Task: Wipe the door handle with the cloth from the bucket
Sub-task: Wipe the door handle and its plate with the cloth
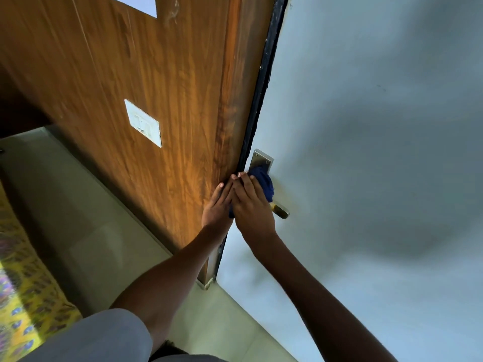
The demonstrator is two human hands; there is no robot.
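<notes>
A dark blue cloth point(264, 183) is bunched around the metal door handle point(281, 211) on the pale blue door point(366, 152). Only the lever's brass-coloured tip and the steel backplate point(261, 159) above the cloth show. My right hand point(252, 205) presses on the cloth and covers most of the lever. My left hand point(219, 205) lies flat next to it, fingers together, against the door's dark edge and the wooden panel; a bit of cloth shows between the two hands. The bucket is not in view.
A brown wood-grain panel point(156, 87) with a white switch plate point(143, 123) stands left of the door edge. Pale floor tiles point(99, 231) run below. A yellow patterned fabric point(23, 296) lies at the lower left.
</notes>
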